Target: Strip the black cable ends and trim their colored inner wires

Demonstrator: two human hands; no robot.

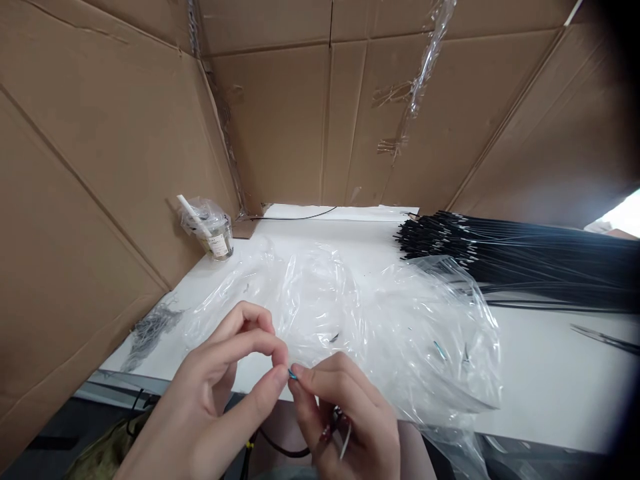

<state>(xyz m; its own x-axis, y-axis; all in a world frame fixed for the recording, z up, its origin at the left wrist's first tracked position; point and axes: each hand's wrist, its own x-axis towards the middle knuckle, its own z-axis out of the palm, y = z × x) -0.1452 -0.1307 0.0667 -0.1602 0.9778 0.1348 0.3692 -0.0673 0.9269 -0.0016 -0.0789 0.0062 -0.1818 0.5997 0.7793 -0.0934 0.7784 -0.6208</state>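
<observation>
Near the table's front edge, a tiny blue piece (293, 375) sits between the fingertips of both hands. My left hand (225, 387) pinches at its left end with thumb and index finger, the other fingers curled. Thumb and index finger of my right hand (345, 407) close on the piece from the right. Something dark red and a thin white strip show under the curled right fingers; what they belong to is hidden. A crumpled clear plastic bag (320, 287) lies just beyond the hands, with small blue and dark bits on it.
Cardboard walls (280, 120) enclose the white table (540, 360). A cup with a straw (220, 245) stands back left, a grey thread tangle (153, 327) front left. Black cables (540, 260) lie in a bundle at right, with pointed metal tips (600, 337) nearer.
</observation>
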